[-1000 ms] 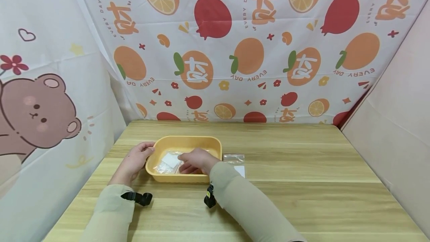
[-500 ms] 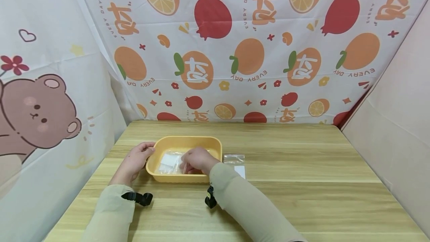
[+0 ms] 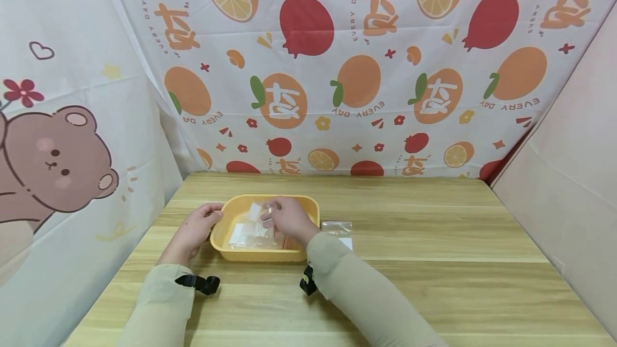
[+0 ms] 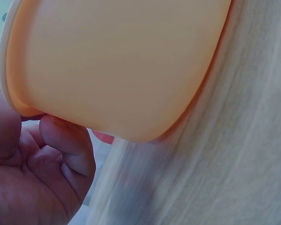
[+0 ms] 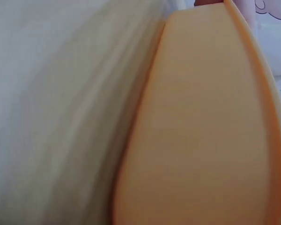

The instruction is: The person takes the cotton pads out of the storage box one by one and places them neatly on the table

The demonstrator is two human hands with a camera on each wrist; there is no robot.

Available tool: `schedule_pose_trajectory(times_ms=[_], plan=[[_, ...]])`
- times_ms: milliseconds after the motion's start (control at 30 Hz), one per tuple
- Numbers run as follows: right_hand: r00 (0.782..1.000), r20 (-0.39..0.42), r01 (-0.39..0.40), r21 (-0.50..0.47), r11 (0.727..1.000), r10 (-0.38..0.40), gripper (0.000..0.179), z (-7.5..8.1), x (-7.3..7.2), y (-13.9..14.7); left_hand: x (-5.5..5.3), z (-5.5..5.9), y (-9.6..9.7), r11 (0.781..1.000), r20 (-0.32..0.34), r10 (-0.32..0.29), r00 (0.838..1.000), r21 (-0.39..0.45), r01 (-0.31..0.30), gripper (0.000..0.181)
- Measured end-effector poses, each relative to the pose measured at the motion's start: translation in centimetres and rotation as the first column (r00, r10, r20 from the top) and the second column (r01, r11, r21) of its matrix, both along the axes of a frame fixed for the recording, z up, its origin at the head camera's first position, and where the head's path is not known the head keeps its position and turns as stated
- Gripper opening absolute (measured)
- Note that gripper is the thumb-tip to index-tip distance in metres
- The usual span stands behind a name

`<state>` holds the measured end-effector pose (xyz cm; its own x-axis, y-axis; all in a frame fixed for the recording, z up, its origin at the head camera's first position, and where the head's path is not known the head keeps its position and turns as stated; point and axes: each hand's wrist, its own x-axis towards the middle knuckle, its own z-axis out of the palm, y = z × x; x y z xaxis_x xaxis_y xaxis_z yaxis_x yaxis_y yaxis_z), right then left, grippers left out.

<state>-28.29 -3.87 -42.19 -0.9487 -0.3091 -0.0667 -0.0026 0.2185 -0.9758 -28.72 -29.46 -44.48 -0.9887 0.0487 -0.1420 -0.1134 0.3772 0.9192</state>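
Lengthwise, the tray point(image 3: 265, 256) runs sideways (left hand point(image 3: 194, 228) gripping it), right hand point(image 3: 291, 219) pinching plastic point(image 3: 256, 211).

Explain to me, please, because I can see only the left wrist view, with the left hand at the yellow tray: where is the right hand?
Observer: In the head view, the right hand is inside the rim outline of the yellow tray.
Operator: Thank you. Does it hold something?
Observer: Yes, its fingers pinch a clear plastic bag with a white patch.
Operator: And does anything lie outside, near the right end of the tray?
Observer: Yes, another clear bag lies there on the wooden table; whether it touches the tray, I cannot tell.
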Motion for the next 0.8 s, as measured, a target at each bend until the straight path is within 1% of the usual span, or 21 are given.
schedule_pose_trajectory(times_ms=[133, 200, 267, 400, 500, 600, 800], plan=[[0.996, -0.081, -0.030, 0.055, 0.998, 0.035, 0.020, 1.1, -0.1, 0.9, 0.0, 0.0, -0.1, 1.000, 0.000, 0.006, 1.000, -0.011, -0.006, 0.048], [0.992, -0.111, -0.049, 0.106, 0.993, 0.061, 0.020, 1.7, 0.0, 1.4, 0.0, 0.0, -0.1, 1.000, -0.004, 0.004, 1.000, -0.019, -0.004, 0.047], [0.987, -0.139, -0.062, 0.162, 0.985, 0.085, 0.020, 2.4, 0.1, 2.1, -0.1, -0.1, -0.1, 1.000, -0.005, 0.004, 1.000, -0.026, -0.004, 0.047], [0.969, -0.204, -0.084, 0.253, 0.964, 0.138, 0.019, 3.9, 0.4, 3.5, 0.0, -0.2, -0.2, 1.000, -0.012, -0.003, 1.000, -0.023, 0.003, 0.047], [0.956, -0.233, -0.110, 0.285, 0.952, 0.181, 0.019, 5.1, 0.6, 4.7, 0.0, -0.1, -0.2, 1.000, -0.020, -0.007, 1.000, -0.021, 0.007, 0.047], [0.945, -0.245, -0.136, 0.303, 0.943, 0.215, 0.020, 6.0, 0.9, 6.0, 0.2, 0.0, -0.1, 1.000, -0.026, -0.008, 1.000, -0.026, 0.007, 0.047], [0.923, -0.288, -0.155, 0.329, 0.931, 0.255, 0.021, 6.9, 1.5, 8.7, 0.4, 0.2, 0.0, 1.000, -0.024, -0.005, 1.000, -0.026, 0.005, 0.048]])
